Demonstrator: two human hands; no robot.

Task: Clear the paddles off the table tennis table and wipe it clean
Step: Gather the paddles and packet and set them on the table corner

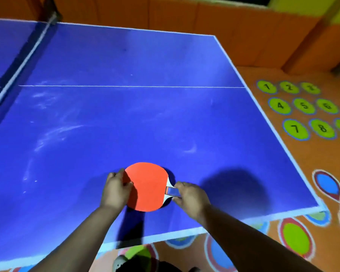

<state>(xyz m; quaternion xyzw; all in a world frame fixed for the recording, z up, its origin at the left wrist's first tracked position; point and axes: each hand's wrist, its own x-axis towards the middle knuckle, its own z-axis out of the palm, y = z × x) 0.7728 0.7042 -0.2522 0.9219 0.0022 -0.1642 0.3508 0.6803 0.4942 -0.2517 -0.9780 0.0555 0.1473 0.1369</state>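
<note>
A paddle with a red-orange face (146, 186) lies near the front edge of the blue table tennis table (126, 114). A dark rim under it hints at something beneath, perhaps a second paddle; I cannot tell. My left hand (116, 188) grips the left edge of the blade, thumb on the red face. My right hand (190, 199) pinches the short handle at the paddle's right side. White dusty smears streak the left and middle of the tabletop.
The net (22, 63) runs along the far left. The table's right edge and front corner (320, 207) border an orange floor with numbered green circles (300, 107) and coloured ovals (296, 238). An orange wall (204, 18) stands behind.
</note>
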